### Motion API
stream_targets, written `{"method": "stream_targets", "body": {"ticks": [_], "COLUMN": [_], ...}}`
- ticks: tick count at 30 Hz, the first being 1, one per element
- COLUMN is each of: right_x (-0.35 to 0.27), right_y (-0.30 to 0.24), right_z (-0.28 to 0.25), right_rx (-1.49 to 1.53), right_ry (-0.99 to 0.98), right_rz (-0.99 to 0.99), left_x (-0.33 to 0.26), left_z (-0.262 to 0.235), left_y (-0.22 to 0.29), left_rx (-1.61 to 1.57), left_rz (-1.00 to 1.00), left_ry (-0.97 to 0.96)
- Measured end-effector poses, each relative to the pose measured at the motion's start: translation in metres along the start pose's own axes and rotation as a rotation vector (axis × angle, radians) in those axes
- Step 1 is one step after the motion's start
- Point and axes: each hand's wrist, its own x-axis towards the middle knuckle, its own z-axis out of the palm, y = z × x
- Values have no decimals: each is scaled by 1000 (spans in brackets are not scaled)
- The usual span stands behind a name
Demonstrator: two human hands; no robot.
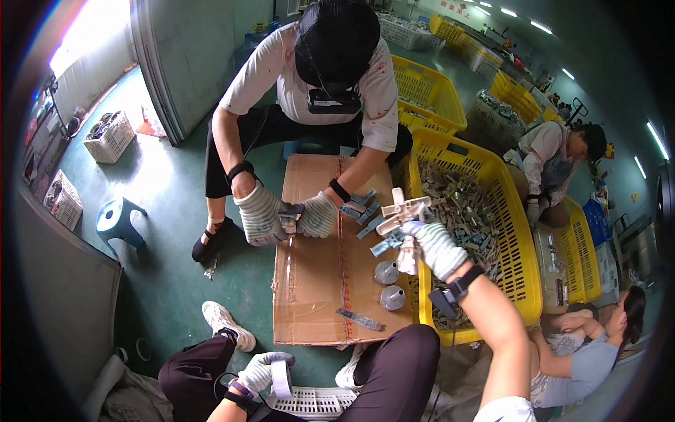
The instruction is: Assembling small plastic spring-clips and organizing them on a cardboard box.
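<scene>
My right hand [437, 247], in a striped glove, is closed on a cluster of long beige plastic pieces [402, 211] above the cardboard's right edge. Blue plastic pieces [369, 224] lie beside them on the cardboard [309, 295]. Low in view, my gloved left hand [256, 373] grips a pale roll of tape [281, 381] over a white slatted basket [320, 403]. Two clear, pointed-top containers [391, 298] and a dark flat strip [359, 320] rest near me. Across from me, a person's gloved hands [285, 216] hold a small greyish piece whose kind I cannot make out.
A yellow crate [520, 267] full of similar plastic pieces stands against the cardboard's right side. More yellow crates [425, 81] are behind it. Two other people sit at the right. A blue stool [119, 219] and white baskets [109, 137] stand on the green floor to the left.
</scene>
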Motion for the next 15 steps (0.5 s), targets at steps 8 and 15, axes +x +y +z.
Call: {"method": "stream_targets", "body": {"ticks": [8,15], "right_x": [8,-21], "right_y": [11,-4], "right_z": [35,-20], "right_rx": [-121,-141], "right_ry": [75,32], "right_rz": [177,87], "left_x": [-2,3], "left_z": [6,2], "left_y": [0,0], "left_rx": [112,-25], "left_rz": [101,8], "left_ry": [51,15]}}
